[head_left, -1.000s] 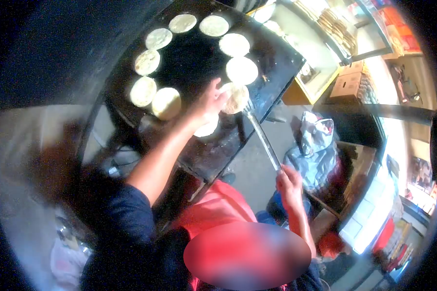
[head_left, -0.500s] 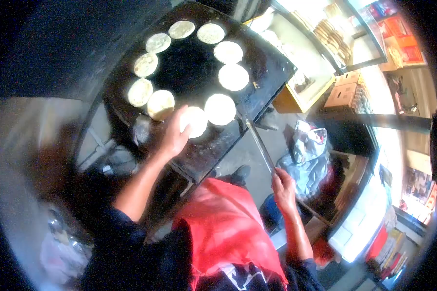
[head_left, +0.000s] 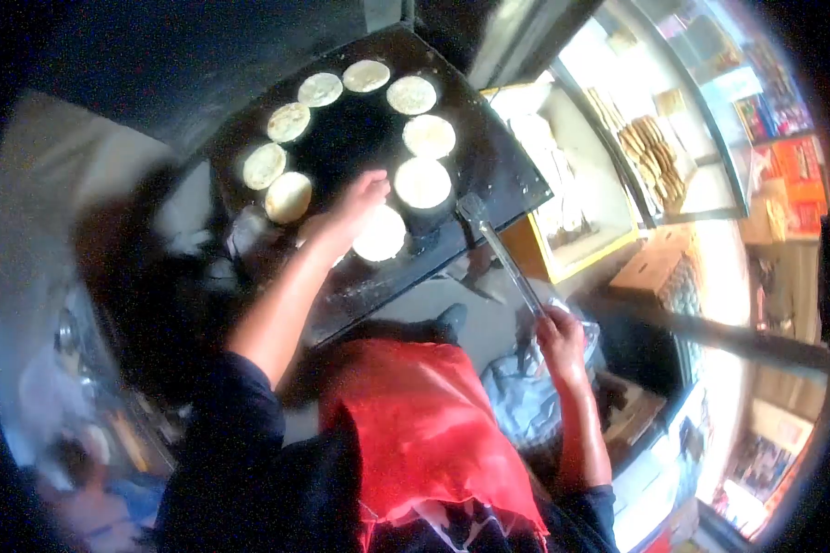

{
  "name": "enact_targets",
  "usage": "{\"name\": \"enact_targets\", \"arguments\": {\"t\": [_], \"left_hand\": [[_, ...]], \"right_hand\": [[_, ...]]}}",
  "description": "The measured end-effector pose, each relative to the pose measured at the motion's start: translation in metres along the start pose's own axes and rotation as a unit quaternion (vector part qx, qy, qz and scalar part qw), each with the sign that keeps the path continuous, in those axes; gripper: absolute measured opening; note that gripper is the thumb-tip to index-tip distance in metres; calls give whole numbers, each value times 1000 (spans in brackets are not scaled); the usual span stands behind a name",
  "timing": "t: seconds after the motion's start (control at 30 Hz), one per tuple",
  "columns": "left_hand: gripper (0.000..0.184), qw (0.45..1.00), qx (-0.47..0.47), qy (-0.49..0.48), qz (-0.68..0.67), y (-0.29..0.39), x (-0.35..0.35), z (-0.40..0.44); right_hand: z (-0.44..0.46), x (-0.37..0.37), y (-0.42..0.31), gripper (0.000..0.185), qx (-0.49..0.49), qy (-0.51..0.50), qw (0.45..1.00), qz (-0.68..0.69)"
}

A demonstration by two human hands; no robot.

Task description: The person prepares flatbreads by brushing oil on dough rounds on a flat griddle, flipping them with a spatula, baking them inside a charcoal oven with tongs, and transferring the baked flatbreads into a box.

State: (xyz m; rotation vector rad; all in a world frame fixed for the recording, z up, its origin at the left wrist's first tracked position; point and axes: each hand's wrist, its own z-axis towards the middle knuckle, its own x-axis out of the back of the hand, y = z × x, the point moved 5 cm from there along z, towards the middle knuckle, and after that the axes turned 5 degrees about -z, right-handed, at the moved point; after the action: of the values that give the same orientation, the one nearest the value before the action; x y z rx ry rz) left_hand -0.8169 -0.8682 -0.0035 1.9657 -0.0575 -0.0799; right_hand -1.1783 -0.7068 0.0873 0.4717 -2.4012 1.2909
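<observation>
Several round, pale flatbreads lie in a ring on a dark griddle (head_left: pixel 341 295). My left hand (head_left: pixel 355 207) is above the near side of the ring, fingers extended and holding nothing visible. Just under its edge is a flatbread (head_left: pixel 380 234), and another is mostly hidden behind my wrist. Whether the fingers touch the griddle I cannot tell. My right hand (head_left: pixel 561 339) is closed around the handle of a long metal spatula (head_left: pixel 507 258). The spatula's flat head is at the griddle's right edge, close to a flatbread (head_left: pixel 423 183).
Right of the griddle stands a yellow-edged tray (head_left: pixel 599 232), with a glass case of stacked breads (head_left: pixel 650 152) beyond. A cardboard box (head_left: pixel 653 263) sits beside a dark rail. Below my right hand lies a grey plastic bag (head_left: pixel 524 396). A red apron (head_left: pixel 424 415) covers my front.
My left hand has moved up and to the right off the near flatbread, towards the ring's middle. The view has shifted; my right hand still grips the spatula.
</observation>
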Motion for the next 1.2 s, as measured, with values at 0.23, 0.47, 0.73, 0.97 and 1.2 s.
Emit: {"name": "enact_targets", "arguments": {"t": [0.23,0.47,0.73,0.97,1.2], "left_hand": [[48,988,-12,113,105,-12,-26,43],[64,973,10,172,153,-1,-44,45],[68,977,37,195,84,30,-15,33],[59,995,54,84,-9,34,17,72],[59,995,10,67,76,20,-17,155]], "right_hand": [[67,44,1,21,40,-81,995,-34],[114,-10,23,17,27,-121,989,82],[81,33,-2,24,28,-100,990,98],[105,41,-26,21,31,-39,998,29],[160,-12,-32,19,50,-53,997,10]]}}
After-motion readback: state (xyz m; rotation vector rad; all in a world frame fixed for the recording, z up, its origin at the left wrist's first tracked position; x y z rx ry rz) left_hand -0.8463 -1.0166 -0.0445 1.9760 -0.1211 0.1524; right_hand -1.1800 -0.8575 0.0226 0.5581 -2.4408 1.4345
